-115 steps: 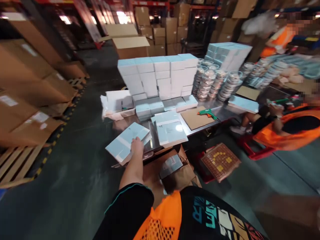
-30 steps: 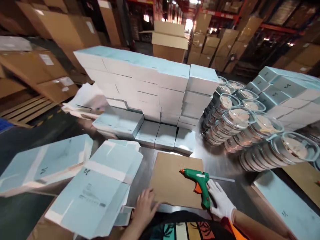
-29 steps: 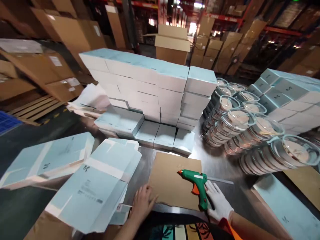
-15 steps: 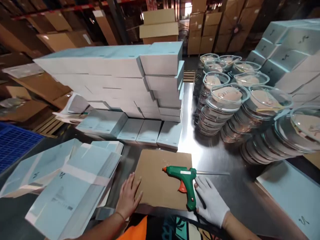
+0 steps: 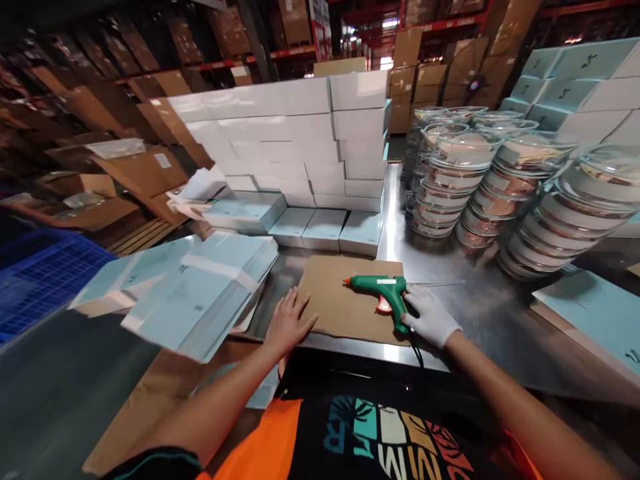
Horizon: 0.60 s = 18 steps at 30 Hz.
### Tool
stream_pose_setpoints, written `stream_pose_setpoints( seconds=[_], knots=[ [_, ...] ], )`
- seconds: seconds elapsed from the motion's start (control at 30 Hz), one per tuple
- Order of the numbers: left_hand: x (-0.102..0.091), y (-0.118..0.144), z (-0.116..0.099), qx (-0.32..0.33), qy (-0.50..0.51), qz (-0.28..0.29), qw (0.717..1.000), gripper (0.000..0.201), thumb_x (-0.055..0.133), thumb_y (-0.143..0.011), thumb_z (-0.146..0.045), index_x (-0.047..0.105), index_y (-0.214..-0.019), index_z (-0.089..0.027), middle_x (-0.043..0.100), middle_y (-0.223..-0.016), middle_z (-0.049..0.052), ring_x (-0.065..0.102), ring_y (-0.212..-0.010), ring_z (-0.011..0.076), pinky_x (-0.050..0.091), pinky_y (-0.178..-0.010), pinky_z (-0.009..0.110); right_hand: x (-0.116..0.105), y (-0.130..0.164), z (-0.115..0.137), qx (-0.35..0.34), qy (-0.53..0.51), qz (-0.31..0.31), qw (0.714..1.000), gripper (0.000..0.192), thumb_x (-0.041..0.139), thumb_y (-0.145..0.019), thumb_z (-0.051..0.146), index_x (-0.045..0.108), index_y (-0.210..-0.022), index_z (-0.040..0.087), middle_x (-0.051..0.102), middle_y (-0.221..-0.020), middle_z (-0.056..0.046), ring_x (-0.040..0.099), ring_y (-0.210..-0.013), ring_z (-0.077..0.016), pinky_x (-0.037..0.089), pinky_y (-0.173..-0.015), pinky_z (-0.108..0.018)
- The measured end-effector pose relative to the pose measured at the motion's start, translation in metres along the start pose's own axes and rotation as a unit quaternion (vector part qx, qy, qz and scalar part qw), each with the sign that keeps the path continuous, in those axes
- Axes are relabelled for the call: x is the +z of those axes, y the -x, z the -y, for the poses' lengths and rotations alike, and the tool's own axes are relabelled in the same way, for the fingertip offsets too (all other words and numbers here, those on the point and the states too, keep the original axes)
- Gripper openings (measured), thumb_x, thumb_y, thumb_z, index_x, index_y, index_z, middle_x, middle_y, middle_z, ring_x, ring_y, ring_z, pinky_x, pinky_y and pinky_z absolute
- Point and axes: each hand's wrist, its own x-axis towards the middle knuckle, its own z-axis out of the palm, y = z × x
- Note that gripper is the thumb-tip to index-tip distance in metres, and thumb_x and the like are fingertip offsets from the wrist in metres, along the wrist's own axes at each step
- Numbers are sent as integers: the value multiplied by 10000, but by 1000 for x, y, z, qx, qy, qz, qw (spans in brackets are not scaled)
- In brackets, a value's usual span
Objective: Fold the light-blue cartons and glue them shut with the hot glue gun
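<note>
My left hand (image 5: 289, 321) is bare and lies flat at the left edge of a brown cardboard sheet (image 5: 330, 303), fingers stretched out and holding nothing. On that sheet lies a green hot glue gun (image 5: 380, 285) with an orange nozzle and a red trigger, its nozzle pointing left. A thin clear glue stick (image 5: 440, 283) pokes out of its back end. My right hand (image 5: 431, 317), in a white glove, rests with fingers apart just right of the gun's handle. The thumb is close to the handle; whether it touches I cannot tell.
Pale blue flattened boxes (image 5: 193, 293) are stacked at left, near a blue plastic crate (image 5: 55, 280). White and blue boxes (image 5: 290, 133) form a wall behind the metal table (image 5: 435, 257). Stacked clear round containers (image 5: 445, 193) stand at right, with a blue sheet stack (image 5: 595, 313) nearer me.
My view has tilted up and shifted left, so the table items appear smaller and my shirt shows more. Both hands stay beside the cardboard sheet and glue gun.
</note>
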Motion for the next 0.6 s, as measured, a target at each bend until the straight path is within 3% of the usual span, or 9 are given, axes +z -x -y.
stream_pose_setpoints(
  seconds=[0.2, 0.4, 0.6],
  knots=[
    [-19, -6, -10, -33, 11, 25, 999, 639, 666, -1010, -510, 626, -1544, -162, 479, -1703, 225, 433, -1606, 391, 361, -1314, 559, 2, -3, 1, 3, 28, -14, 1000, 384, 552, -1025, 411, 768, -1208, 152, 681, -1437, -168, 575, -1355, -343, 449, -1153, -468],
    [-20, -9, -9, -44, 12, 20, 999, 638, 668, -1012, -534, 631, -1547, -188, 498, -1700, 185, 432, -1607, 357, 344, -1332, 513, 5, 16, 8, -2, 47, -23, 999, 427, 503, -1025, 534, 747, -1062, 185, 705, -1252, -172, 618, -1210, -363, 490, -1029, -497],
    [-18, -13, -7, -70, 30, -24, 997, 592, 657, -1018, -520, 676, -1465, -132, 523, -1664, 224, 474, -1561, 379, 395, -1299, 519, 10, 38, 10, -11, 76, -35, 996, 465, 489, -979, 542, 765, -1098, 187, 703, -1346, -199, 603, -1291, -400, 485, -1061, -518]
  ],
)
